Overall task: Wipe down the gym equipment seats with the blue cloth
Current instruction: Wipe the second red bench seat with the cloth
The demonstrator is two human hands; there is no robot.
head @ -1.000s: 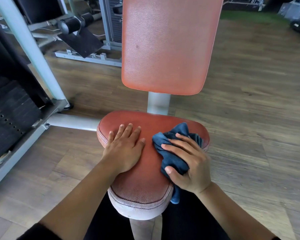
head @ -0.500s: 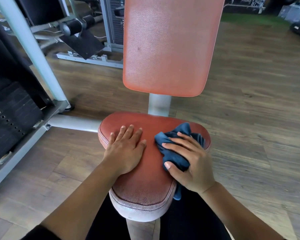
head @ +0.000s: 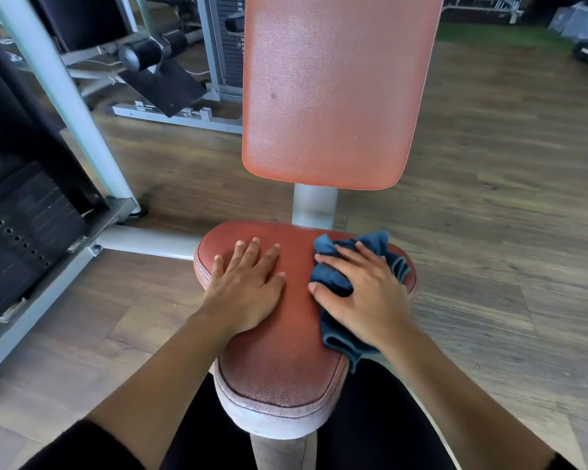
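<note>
Right hand [head: 364, 296] has slid the blue cloth [head: 331, 281] toward the back of the red seat [head: 279, 361], pressing flat-fingered; left hand [head: 245, 290] rests flat, released, alongside.

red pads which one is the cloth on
The lower, flat seat pad: the blue cloth lies there under the right hand. The upright back pad has none.

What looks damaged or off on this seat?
The front edge of the seat is worn pale, its red finish rubbed away. A small dark mark sits on the backrest, left side. Nothing else stands out.
</note>
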